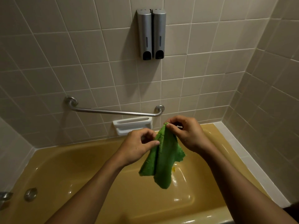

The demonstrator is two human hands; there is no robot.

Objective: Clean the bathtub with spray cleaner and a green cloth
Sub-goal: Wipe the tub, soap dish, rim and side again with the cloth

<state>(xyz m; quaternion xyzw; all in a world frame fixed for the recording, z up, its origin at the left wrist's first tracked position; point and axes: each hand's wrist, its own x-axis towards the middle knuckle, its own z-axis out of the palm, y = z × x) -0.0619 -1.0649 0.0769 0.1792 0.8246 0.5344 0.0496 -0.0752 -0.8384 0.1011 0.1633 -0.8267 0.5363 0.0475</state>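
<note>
The green cloth was held in the air at the lower centre of the frame, above the yellow bathtub. Its top corner was pinched by the right hand, the thumb and fingers being curled on it. Its left edge, a little lower, was pinched by the left hand. The rest of the cloth was left hanging freely. On the tiled wall behind, a grab bar, a white soap dish and, at the upper centre, 2 grey dispensers were seen.
</note>
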